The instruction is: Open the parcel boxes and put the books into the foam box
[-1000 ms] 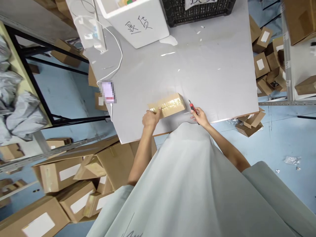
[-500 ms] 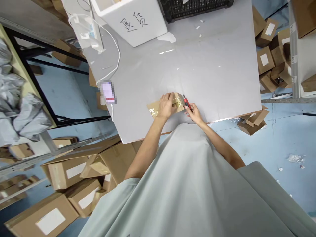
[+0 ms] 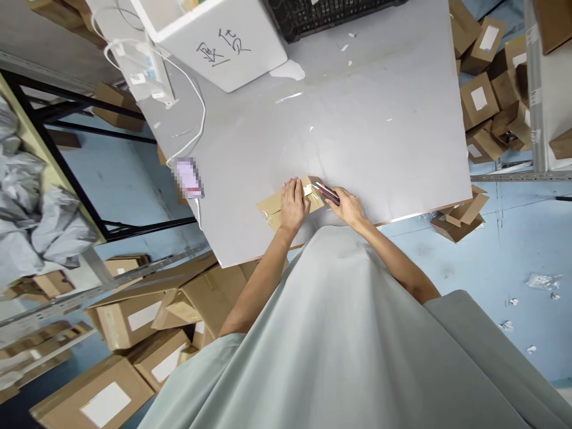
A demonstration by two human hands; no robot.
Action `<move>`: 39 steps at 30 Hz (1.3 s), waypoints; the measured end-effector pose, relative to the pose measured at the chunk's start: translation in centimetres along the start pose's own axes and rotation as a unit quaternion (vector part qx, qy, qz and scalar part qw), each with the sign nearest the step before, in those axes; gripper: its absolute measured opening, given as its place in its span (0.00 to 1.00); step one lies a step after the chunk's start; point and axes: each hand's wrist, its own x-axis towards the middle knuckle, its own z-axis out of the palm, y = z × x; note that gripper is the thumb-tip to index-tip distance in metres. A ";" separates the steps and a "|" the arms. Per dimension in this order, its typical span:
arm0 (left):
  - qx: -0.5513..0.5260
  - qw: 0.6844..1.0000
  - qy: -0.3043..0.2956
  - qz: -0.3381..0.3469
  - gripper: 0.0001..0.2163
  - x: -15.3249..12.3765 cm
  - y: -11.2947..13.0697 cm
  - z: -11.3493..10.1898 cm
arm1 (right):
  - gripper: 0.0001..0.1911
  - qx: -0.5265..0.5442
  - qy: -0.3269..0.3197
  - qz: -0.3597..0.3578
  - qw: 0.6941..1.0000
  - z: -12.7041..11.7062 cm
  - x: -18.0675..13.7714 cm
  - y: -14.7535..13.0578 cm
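A small taped cardboard box (image 3: 270, 206) lies near the front edge of the grey table (image 3: 366, 131). My left hand (image 3: 292, 204) rests flat on top of the box, pressing it down. My right hand (image 3: 349, 208) grips a red utility knife (image 3: 328, 193), whose tip lies on the right end of the box's top. Part of the box is hidden under my left hand.
A phone (image 3: 188, 177) on a white cable lies at the table's left edge. A white foam box (image 3: 223, 36) with handwriting and a black crate (image 3: 322, 15) stand at the back. Cardboard boxes (image 3: 129, 316) are piled on the floor left and right (image 3: 487, 101).
My left hand moved from the box's left end onto its top. My right hand brought the knife from beside the box onto its right end.
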 end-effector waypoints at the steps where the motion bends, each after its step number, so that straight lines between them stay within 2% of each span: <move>1: -0.001 1.000 0.000 0.000 0.30 0.0 -0.1 0.0 | 0.17 -0.008 -0.007 -0.001 1.000 -0.3 0.1 -0.2; 11: -0.032 0.999 0.019 -0.002 0.30 -0.1 -0.7 0.7 | 0.20 -0.147 -0.102 -0.022 0.984 -3.7 0.8 -2.4; 18: -0.054 0.998 0.017 -0.019 0.32 0.0 -0.4 0.6 | 0.18 -0.175 -0.148 -0.045 0.972 -5.2 -0.3 -2.4; 26: -0.059 0.998 0.017 -0.007 0.30 -0.6 0.0 0.6 | 0.19 -0.146 -0.122 -0.006 0.982 -3.9 -3.1 -1.2; 29: -0.067 0.997 0.017 0.018 0.28 -0.4 -0.1 -0.2 | 0.21 -0.119 -0.077 0.030 0.989 -2.9 -3.0 0.5; 32: -0.063 0.996 0.046 0.044 0.21 -0.2 -0.8 -1.9 | 0.23 -0.107 -0.015 0.103 0.989 -2.3 -2.2 2.7; 35: -0.016 0.996 0.090 0.008 0.15 -0.3 -1.5 -3.8 | 0.23 -0.105 0.004 0.139 0.985 -2.1 -1.6 4.2; 37: 0.027 0.996 0.074 -0.031 0.14 -0.7 -1.5 -4.6 | 0.23 -0.102 0.001 0.127 0.987 -2.1 -1.4 4.6; 39: 0.054 0.997 0.029 -0.043 0.17 -1.4 -0.8 -5.0 | 0.23 -0.097 -0.005 0.104 0.990 -2.1 -1.4 4.4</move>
